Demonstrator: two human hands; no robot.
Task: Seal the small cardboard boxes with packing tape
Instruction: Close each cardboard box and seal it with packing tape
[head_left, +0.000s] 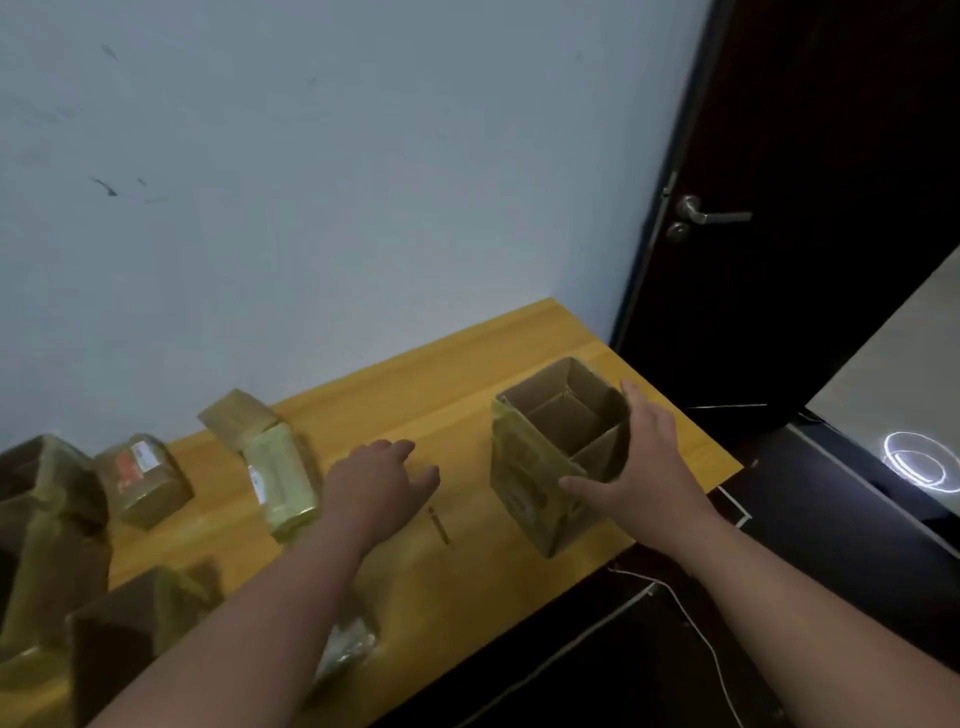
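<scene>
An open cardboard box (524, 467) stands upright near the right end of the yellow wooden table (467, 374), its top flaps up and its inside empty. My right hand (647, 467) lies against the box's right side, fingers straight along the far corner and thumb across the near face. My left hand (379, 480) hovers over the table left of the box, fingers loosely bent, holding nothing. A taped box (278, 480) lies just left of that hand. A shiny, clear-wrapped thing (348, 644) shows under my left forearm; I cannot tell what it is.
A small labelled box (145, 480) and larger tape-covered boxes (47, 525) crowd the table's left end, with another box (122, 644) near the front. A thin brown stick (439, 525) lies between my hands. A dark door (805, 208) and a white cable (701, 623) are at right.
</scene>
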